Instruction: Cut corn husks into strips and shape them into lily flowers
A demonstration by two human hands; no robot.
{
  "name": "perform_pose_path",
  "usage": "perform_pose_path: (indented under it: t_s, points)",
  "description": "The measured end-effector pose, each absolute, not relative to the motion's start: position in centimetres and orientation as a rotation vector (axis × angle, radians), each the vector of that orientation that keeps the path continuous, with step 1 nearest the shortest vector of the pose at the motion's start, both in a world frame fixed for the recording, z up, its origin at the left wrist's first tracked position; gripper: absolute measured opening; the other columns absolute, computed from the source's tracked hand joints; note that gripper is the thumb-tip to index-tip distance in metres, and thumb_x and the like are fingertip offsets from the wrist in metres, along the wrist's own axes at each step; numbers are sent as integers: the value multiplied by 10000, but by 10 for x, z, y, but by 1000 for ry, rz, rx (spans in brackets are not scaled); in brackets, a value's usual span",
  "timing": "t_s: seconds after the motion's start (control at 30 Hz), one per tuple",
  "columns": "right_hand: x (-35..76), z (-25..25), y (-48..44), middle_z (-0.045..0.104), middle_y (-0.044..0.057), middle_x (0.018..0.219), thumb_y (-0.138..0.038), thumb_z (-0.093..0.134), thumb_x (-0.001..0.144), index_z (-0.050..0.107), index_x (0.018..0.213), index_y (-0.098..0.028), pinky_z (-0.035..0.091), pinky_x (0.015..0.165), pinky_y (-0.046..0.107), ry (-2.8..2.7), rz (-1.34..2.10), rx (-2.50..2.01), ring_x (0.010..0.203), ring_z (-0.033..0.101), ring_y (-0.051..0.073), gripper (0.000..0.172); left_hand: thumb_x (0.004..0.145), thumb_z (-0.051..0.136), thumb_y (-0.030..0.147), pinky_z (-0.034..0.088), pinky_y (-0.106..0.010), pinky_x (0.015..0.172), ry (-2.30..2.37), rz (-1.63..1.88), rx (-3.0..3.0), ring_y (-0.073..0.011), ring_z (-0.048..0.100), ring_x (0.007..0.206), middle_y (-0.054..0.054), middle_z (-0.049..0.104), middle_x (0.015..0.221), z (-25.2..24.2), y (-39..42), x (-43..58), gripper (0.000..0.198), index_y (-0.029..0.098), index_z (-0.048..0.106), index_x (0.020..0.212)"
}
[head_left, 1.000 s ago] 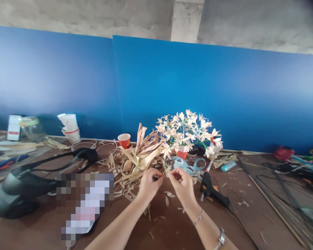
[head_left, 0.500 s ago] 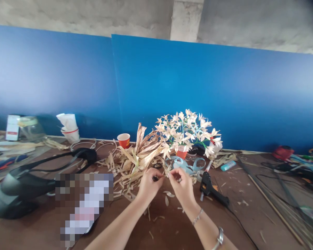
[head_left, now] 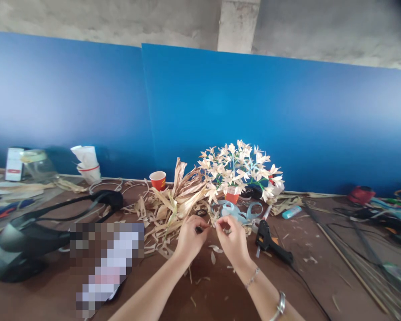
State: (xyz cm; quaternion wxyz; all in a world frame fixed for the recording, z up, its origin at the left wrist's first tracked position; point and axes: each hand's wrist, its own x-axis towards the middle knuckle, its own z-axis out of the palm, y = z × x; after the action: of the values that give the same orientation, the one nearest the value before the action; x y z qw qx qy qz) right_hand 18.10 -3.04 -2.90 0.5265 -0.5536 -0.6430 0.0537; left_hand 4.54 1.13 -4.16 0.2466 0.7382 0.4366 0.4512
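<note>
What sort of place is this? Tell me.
Probably a craft workbench: a black hot glue gun, a pile of dried tan corn husks, and cream husk flowers in a red cup.

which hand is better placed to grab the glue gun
Probably the right hand: it sits beside the glue gun, while the left hand is farther off, pinching a small dark piece.

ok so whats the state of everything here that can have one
left hand, pinching a small dark piece
right hand, fingers pinched together beside the left hand
black hot glue gun, lying on the table, cord attached
red paper cup, upright
cream husk flower bouquet, standing in an orange-red cup
</note>
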Motion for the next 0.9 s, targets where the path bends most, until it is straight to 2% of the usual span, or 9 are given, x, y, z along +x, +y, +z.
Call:
perform_pose_path:
  t_s: [0.2,0.37,0.5,0.6,0.67,0.77,0.9]
  points:
    - [180,-27,-31,584,16,672,-156,488,772,537,690,-192,444,612,256,-1544,110,-1320,633,554,147,102,661,581,112,397,-337,821,1191,1236,2038,-188,580,778,-23,633,720,-40,10,46,109,189,618,592]
    - [180,-29,-31,590,15,671,-162,483,773,532,689,-195,439,604,253,-1550,99,-1333,633,552,147,103,664,583,117,406,-332,792,1184,1242,2054,-190,575,773,-27,636,715,-39,9,46,110,192,624,594]
    - [179,-27,-32,585,16,702,-212,524,762,530,757,-191,446,627,256,-1565,71,-1371,645,548,148,23,680,584,154,408,-326,784,1183,1243,2028,-188,575,763,-26,636,705,-40,11,46,105,192,626,591]
    - [186,-17,-35,585,39,781,-271,561,737,513,878,-182,453,671,274,-1595,-27,-1413,706,554,165,174,690,588,205,419,-311,756,1188,1258,1947,-183,578,745,-25,632,700,-43,15,44,99,185,628,602]
    - [201,-7,-40,588,58,815,-269,525,746,504,887,-183,449,690,288,-1633,-127,-1481,741,557,178,166,695,585,238,431,-293,716,1177,1259,1873,-177,582,728,-26,635,698,-45,17,43,105,180,630,620]
    - [236,7,-51,614,87,825,-234,494,715,534,822,-184,444,689,324,-1686,-196,-1834,766,586,215,125,705,569,263,441,-267,655,1168,1246,1772,-173,591,708,-25,639,689,-46,18,42,121,173,635,659]
    - [276,7,-70,619,185,895,-268,543,669,570,818,-133,426,694,420,-1586,-70,-2564,881,588,343,203,714,561,294,438,-248,600,1145,1239,1740,-176,597,700,-35,646,710,-43,16,44,167,162,652,668]
